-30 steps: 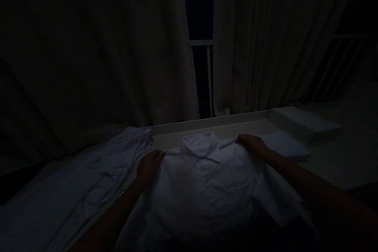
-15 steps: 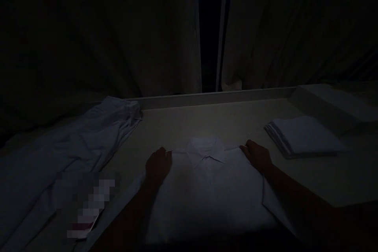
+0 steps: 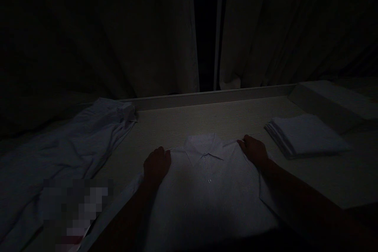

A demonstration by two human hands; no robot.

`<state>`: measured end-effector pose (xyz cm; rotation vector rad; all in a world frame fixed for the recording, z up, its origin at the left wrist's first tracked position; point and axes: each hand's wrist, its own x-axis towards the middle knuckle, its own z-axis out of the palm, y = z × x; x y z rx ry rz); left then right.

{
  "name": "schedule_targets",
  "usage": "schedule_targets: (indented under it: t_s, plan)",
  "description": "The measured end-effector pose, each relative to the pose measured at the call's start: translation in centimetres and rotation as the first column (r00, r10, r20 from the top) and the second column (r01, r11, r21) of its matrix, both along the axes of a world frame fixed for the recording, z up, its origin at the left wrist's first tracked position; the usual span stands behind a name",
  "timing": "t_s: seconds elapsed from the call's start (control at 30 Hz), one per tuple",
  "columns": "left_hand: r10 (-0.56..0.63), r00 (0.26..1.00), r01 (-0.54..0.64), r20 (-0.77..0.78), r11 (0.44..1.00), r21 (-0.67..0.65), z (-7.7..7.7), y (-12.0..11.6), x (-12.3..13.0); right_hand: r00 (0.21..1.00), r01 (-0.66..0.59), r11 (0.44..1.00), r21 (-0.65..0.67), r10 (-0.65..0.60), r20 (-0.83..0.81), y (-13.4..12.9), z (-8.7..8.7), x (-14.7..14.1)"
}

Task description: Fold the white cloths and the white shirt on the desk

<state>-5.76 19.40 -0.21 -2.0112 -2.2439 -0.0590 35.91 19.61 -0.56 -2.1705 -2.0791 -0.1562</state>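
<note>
Our left hand (image 3: pixel 157 164) and right hand (image 3: pixel 252 151) are apart, each pinching a shoulder of the pale, collared shirt (image 3: pixel 206 197), which lies front up on the light surface (image 3: pixel 177 124); its chest looks smoother than a second ago, when it was rumpled.

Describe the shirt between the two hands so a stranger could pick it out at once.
Start at the curtains and drop to the pale surface below them. On its near side, the left hand and right hand hold the shirt by its shoulders. Unlike the folded cloth at right and rumpled cloth at left, it is spread out, collar showing.
</note>
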Motion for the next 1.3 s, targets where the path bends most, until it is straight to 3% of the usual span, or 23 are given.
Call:
schedule_targets:
  t_s: [0.23, 0.53, 1.3]
  plan:
    - [0.012, 1.0, -0.012, 0.001, 1.0, 0.009, -0.1, 0.0, -0.1, 1.0, -0.001, 0.999, -0.044, 0.003, 0.026, 0.1, 0.2, -0.3]
    - [0.026, 0.999, -0.025, 0.034, 0.999, -0.031, 0.9, -0.3, 0.3, 0.999, 0.021, 0.996, -0.083, -0.018, 0.04, 0.2, 0.4, -0.4]
    - [0.03, 0.996, -0.029, 0.089, 1.0, -0.009, 0.5, -0.5, 0.0, 1.0, -0.006, 0.998, -0.061, 0.005, -0.014, -0.1, 0.5, -0.3]
